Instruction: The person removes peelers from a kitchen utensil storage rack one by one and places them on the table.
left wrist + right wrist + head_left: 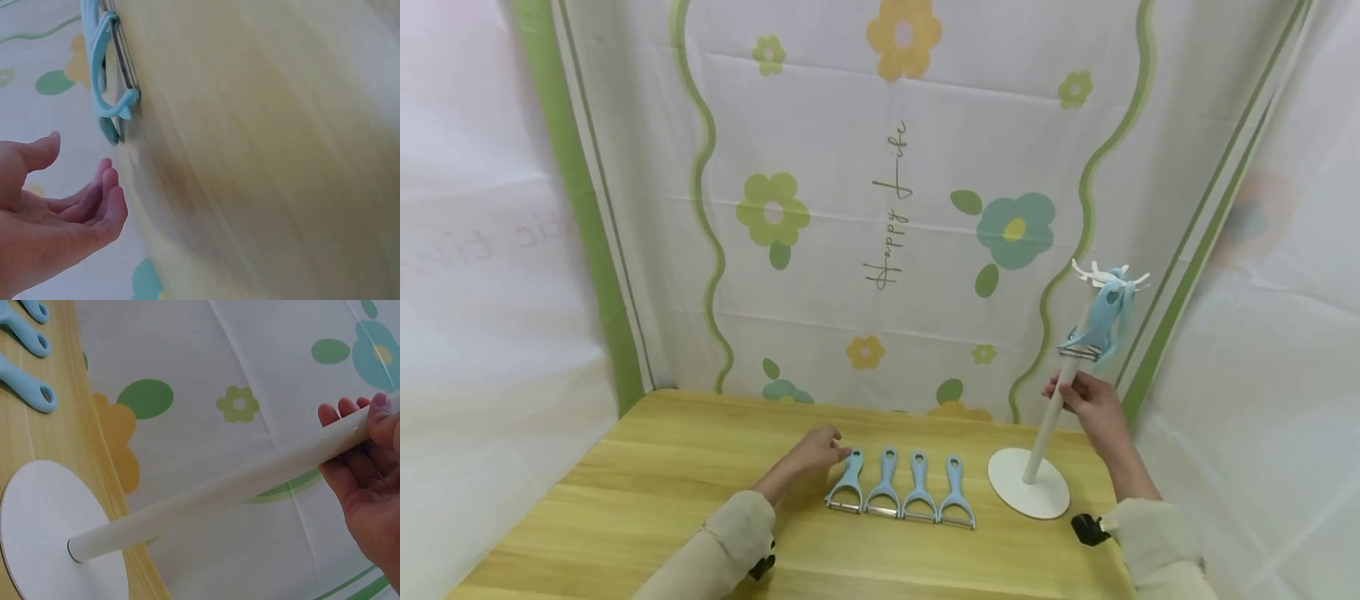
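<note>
Several blue Y-shaped peelers lie in a row on the table, handles toward the back; the leftmost peeler (852, 477) is slightly greener. My left hand (814, 453) is beside that peeler's handle end. In the left wrist view the left hand (65, 215) has loosely bent fingers and a gap before the peeler (99, 69), with nothing held. With my right hand (1092, 404) I grip the white pole (219, 490) of a stand between thumb and fingers. Blue peelers (1103, 317) hang from the stand's white hooks (1093, 273), overlapping one another.
The stand's round white base (1009, 477) rests on the wooden table (647, 483), right of the row. A flowered curtain (835, 275) hangs behind the table's back edge, with white sheets on both sides. A black wrist device (1088, 530) sits by the right sleeve.
</note>
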Demonstrator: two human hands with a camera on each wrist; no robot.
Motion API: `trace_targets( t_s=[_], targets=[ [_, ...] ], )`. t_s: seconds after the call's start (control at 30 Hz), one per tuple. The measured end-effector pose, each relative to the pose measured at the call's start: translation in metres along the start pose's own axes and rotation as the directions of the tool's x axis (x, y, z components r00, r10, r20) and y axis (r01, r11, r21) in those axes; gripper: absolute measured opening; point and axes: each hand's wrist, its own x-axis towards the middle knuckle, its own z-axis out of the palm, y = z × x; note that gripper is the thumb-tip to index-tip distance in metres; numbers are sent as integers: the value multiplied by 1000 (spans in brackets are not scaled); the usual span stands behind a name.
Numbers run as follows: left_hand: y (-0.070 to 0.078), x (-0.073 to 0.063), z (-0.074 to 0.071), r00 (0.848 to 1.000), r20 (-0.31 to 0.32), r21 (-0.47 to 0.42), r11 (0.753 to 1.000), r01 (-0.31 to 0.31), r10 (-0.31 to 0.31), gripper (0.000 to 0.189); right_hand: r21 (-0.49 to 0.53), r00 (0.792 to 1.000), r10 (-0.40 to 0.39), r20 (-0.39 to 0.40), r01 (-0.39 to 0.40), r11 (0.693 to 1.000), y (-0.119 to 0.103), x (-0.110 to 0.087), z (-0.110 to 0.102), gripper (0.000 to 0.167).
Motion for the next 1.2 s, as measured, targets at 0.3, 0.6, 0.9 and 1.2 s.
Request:
trace_targets(
  t_s=[0.3, 0.6, 0.9, 1.2],
  targets=[
    [9, 9, 2, 991, -7, 25, 990, -136, 136, 42, -32, 983, 94, -157, -100, 994, -16, 1, 10, 39],
    [41, 23, 4, 948, -20, 54, 947, -317, 318, 28, -57, 923, 153, -354, -185, 981, -23, -1, 22, 29],
    [117, 38, 10, 903, 46, 34, 903, -428, 426, 23, -252, 842, 34, -539, -199, 947, -19, -3, 36, 16],
    [197, 45, 17, 857, 16, -66, 855, -514, 516, 28, -203, 871, 86, -484, -208, 957, -22, -5, 35, 20]
  ],
)
